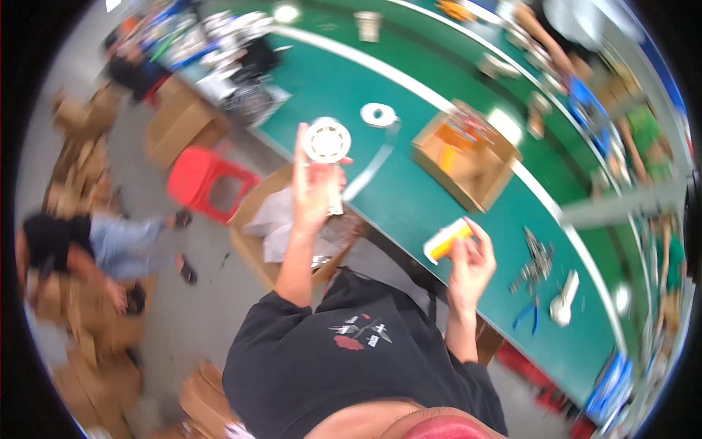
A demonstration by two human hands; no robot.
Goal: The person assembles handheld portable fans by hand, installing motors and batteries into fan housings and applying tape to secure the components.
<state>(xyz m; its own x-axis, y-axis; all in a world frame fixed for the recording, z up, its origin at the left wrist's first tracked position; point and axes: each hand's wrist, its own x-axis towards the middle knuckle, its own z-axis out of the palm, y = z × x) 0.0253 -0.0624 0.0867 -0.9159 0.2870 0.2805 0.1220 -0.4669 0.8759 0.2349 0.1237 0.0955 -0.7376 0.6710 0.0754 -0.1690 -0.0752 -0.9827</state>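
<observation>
At the far left a red stool stands on the floor, and next to it an open carton sits against the bench, with pale plastic wrapping in it, likely put there to be within easy reach. Above that carton my left hand grasps a white round-headed device, its slotted disc up and facing me, its stem running down by my palm; I judge this keeps the face in plain sight. Farther right, on the green top, lies a white ring, with a pale strip curving from it toward the bench edge. Next comes my right hand, pinching a yellow-and-white piece between thumb and fingers over the near edge, probably so that most of it stays uncovered. Behind it a cardboard tray holds orange items, its walls seeming to keep them together. To the right of my hand lie a loose heap of metal pieces, blue-handled pliers just below, and a white piece with a rounded end, all apart from what I hold. As for labels, I can make out no writing on either held thing; blur softens both, and my dark shirt carries only a small red-and-white print.
</observation>
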